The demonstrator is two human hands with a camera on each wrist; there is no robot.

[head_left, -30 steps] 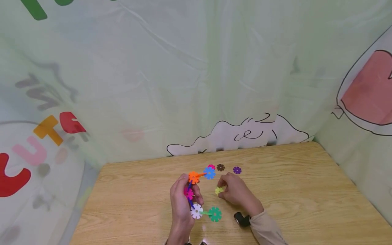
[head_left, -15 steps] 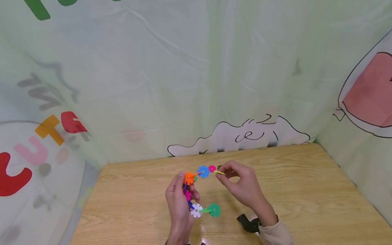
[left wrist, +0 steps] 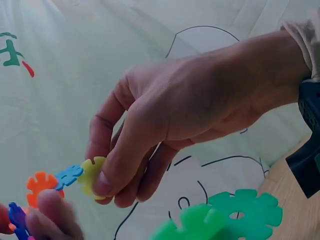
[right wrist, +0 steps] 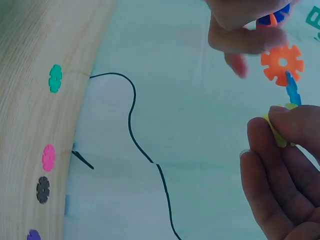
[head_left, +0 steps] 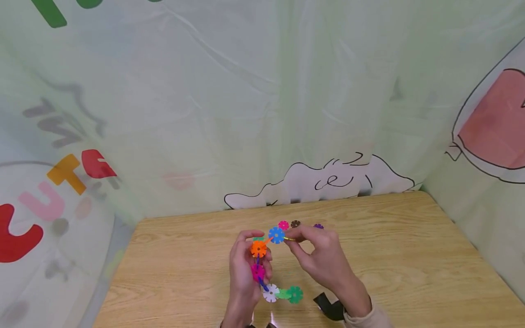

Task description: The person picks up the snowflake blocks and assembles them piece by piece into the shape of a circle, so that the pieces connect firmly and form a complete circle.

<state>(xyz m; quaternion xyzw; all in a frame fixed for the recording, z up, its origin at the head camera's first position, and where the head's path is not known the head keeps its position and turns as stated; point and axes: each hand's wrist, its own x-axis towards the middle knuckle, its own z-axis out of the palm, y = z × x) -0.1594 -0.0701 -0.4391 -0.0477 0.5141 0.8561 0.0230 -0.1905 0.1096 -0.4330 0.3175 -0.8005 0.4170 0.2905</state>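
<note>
My left hand (head_left: 243,269) holds a curved chain of slotted plastic snowflake discs. Along it come a blue disc (head_left: 276,235), an orange disc (head_left: 258,249), a pink disc (head_left: 257,272), a white disc (head_left: 270,293) and a green disc (head_left: 295,294), with darker blue, orange and light green linking discs set edgewise between them. Between thumb and fingers, my right hand (head_left: 324,255) pinches a yellow snowflake disc (left wrist: 89,175). Its edge meets the blue disc at the chain's upper end; whether their slots interlock, I cannot tell. Fingertips cover part of the yellow disc.
Loose discs lie toward the back of the wooden table (head_left: 176,269): a pink one (head_left: 283,225), a brown one (head_left: 295,223), a purple one (head_left: 318,226) and a green one (right wrist: 55,78). A printed curtain (head_left: 205,136) hangs behind. A black wrist camera (head_left: 328,306) sits by the right wrist.
My right hand has lifted the yellow disc from near the table and brought it left against the blue disc. The chain in my left hand has tilted and shifted slightly.
</note>
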